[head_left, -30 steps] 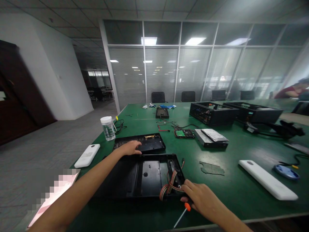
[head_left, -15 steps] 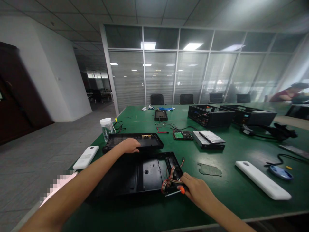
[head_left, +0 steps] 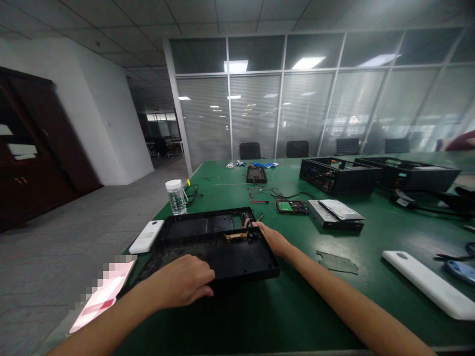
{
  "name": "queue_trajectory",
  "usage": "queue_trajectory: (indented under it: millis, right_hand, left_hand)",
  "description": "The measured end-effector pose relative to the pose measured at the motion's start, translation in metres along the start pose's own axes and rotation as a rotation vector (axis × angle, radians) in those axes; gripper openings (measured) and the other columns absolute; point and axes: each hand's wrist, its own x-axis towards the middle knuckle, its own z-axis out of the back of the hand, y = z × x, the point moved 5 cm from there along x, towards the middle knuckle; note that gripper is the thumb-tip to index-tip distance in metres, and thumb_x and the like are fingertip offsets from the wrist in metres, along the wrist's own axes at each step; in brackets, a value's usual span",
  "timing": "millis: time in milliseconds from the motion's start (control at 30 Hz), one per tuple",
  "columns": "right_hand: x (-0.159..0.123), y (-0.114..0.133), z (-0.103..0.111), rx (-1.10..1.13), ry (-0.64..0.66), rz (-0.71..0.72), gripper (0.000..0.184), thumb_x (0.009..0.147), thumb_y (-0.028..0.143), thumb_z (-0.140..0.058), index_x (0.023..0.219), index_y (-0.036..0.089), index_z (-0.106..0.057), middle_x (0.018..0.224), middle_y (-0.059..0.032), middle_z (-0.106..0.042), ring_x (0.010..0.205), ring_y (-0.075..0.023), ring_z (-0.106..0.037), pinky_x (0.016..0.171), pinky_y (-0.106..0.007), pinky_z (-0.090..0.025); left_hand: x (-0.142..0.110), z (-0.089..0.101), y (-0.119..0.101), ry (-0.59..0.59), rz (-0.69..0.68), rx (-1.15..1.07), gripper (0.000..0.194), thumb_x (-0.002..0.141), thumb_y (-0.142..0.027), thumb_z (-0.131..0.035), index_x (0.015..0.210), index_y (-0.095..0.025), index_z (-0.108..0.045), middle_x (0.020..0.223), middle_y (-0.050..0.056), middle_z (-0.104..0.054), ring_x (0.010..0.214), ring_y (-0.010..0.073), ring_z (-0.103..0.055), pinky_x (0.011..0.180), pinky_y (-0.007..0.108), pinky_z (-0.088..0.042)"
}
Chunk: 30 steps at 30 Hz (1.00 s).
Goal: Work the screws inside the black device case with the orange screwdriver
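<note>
Shallow black casings: two — front casing (head_left: 241, 259) and rear casing (head_left: 193, 226) behind it, at the table's (head_left: 297, 316) near side. Left hand (head_left: 187, 282): gripping front casing's near rim. Right hand (head_left: 272, 240): at rear casing's right end — fingertips hidden, grip cannot be told. Open chassis (head_left: 343, 179): two.

My left hand (head_left: 185, 281) grips the near side of the front black tray (head_left: 222, 262); my right hand (head_left: 273, 240) holds the right end of the rear black tray (head_left: 193, 226), just behind it. On the green tabletop (head_left: 252, 321), a white-capped bottle (head_left: 178, 201) stands beyond, and a white device (head_left: 146, 237) lies to the left.
</note>
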Motion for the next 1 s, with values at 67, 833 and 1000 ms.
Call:
queue_trajectory:
  millis: [67, 833, 1000]
  right_hand:
    - [-0.009, -0.007, -0.003, -0.095, -0.005, 0.048, 0.058, 0.079, 0.006, -0.037, 0.136, 0.01, -0.027, 0.14, -0.0168, -0.032, 0.12, -0.0246, -0.043, 0.094, -0.038, -0.042]
    - [-0.056, -0.066, 0.025, -0.015, -0.081, -0.12, 0.044, 0.089, 0.031, -0.04, 0.131, 0.016, -0.04, 0.138, -0.0138, -0.037, 0.125, -0.0224, -0.038, 0.101, -0.043, -0.035]
    - [-0.049, -0.06, 0.021, 0.009, -0.063, -0.098, 0.044, 0.088, 0.031, -0.041, 0.131, 0.017, -0.041, 0.136, -0.0129, -0.04, 0.124, -0.022, -0.038, 0.102, -0.043, -0.034]
  left_hand:
    - [-0.005, -0.019, -0.006, 0.045, 0.011, -0.005, 0.018, 0.087, -0.035, -0.048, 0.083, -0.02, -0.057, 0.08, 0.004, -0.062, 0.074, 0.0184, -0.058, 0.064, 0.027, -0.038]
    - [0.159, -0.063, 0.043, -0.268, -0.093, 0.172, 0.008, 0.078, -0.022, -0.059, 0.082, -0.016, -0.063, 0.091, 0.008, -0.058, 0.09, 0.0218, -0.052, 0.08, 0.033, -0.039]
    - [0.152, -0.079, 0.057, -0.378, -0.04, 0.026, 0.014, 0.086, -0.024, -0.051, 0.081, -0.018, -0.063, 0.092, 0.005, -0.056, 0.09, 0.0187, -0.049, 0.082, 0.034, -0.036]
